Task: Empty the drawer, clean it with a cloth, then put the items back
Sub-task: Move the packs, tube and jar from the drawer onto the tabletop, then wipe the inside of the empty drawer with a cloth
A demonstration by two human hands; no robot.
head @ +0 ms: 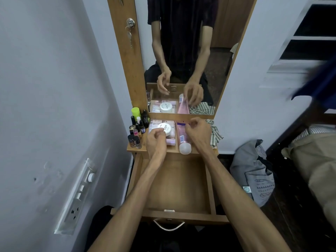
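Currently, the drawer (pixel 177 186) stands pulled out toward the near side, its wooden floor bare, so the emptying step appears complete. On the shelf above it, far left, a cluster of small bottles (pixel 137 127) stands upright against the wall, likely parked there to keep the drawer free. Just right of them lies a clear box (pixel 162 131) with a white jar (pixel 165 128) resting on top. The left hand (pixel 156 140) hovers at the near edge of this box, fingers curled inward by the jar; whether it grips anything cannot be told. Next right, a pink bottle (pixel 182 140) lies on its side, cap toward the near edge. The right hand (pixel 197 132) sits over the bottle's far end, fingers bent; contact is hidden, so its grip cannot be told. Far right, a striped cloth (pixel 215 132) lies crumpled on the shelf, within reach for the wiping step. A mirror (pixel 181 60) behind reflects the arrangement.
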